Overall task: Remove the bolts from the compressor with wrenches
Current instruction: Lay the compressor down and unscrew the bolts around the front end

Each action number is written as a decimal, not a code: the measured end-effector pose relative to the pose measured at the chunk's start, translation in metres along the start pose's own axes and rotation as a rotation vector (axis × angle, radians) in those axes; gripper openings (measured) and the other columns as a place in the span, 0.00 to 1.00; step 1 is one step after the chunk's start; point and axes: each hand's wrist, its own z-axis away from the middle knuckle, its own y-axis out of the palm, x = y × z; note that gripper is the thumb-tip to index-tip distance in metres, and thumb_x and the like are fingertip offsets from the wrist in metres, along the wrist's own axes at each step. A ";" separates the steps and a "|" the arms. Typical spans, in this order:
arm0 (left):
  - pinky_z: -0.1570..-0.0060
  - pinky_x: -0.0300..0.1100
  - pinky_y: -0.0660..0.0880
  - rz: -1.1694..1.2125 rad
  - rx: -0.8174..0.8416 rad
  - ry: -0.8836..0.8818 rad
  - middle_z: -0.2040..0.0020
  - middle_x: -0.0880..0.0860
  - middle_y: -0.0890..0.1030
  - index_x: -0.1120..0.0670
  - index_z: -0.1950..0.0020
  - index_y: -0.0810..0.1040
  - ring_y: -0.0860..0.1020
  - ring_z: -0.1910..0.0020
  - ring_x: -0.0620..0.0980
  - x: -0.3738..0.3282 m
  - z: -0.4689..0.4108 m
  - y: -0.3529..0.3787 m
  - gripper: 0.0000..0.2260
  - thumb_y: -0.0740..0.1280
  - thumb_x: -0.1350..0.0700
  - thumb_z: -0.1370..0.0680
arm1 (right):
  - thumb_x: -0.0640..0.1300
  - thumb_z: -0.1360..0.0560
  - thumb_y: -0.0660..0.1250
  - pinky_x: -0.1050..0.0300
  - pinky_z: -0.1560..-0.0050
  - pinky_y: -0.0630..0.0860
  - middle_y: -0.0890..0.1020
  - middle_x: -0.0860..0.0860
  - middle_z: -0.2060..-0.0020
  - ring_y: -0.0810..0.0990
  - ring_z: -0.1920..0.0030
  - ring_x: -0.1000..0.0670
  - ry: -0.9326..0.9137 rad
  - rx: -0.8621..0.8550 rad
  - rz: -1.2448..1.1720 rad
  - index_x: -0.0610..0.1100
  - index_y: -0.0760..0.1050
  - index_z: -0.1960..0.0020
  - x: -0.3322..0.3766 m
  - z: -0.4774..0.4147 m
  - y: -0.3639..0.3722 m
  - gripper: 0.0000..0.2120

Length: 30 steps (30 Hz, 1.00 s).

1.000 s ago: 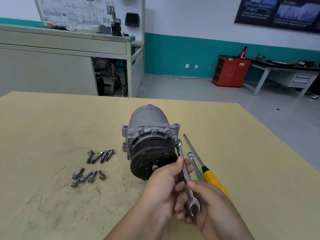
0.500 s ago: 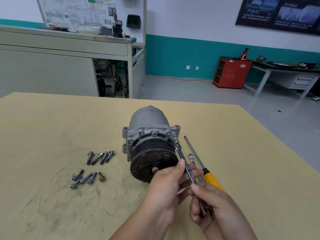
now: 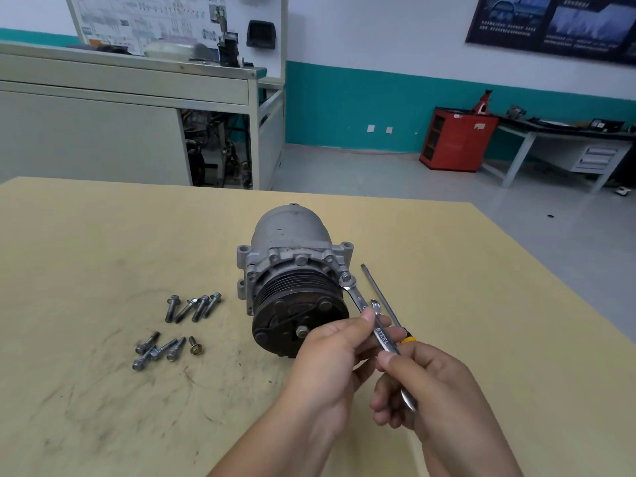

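Now both hands hold one wrench (image 3: 382,337), its ring end seated on a bolt (image 3: 346,279).

Closest to the body, the right hand (image 3: 423,390) pinches the lower shaft, and the left hand (image 3: 330,359) pinches it higher up with the thumb on top. From there the wrench runs up and leftward, away from the person, to the bolt on the right edge of the compressor (image 3: 292,242), which lies mid-table with its pulley facing the person. Any swing would likely pivot on that bolt, and the left hand is nearer it. Loose bolts (image 3: 192,308) lie well apart to the left.
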 end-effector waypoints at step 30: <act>0.60 0.41 0.73 0.086 0.034 -0.078 0.69 0.51 0.83 0.58 0.59 0.78 0.79 0.71 0.41 -0.005 0.005 0.008 0.11 0.62 0.53 0.21 | 0.32 0.59 0.83 0.63 0.86 0.55 0.51 0.52 0.82 0.48 0.82 0.53 0.335 0.452 -0.811 0.32 0.79 0.65 0.022 0.008 -0.003 0.24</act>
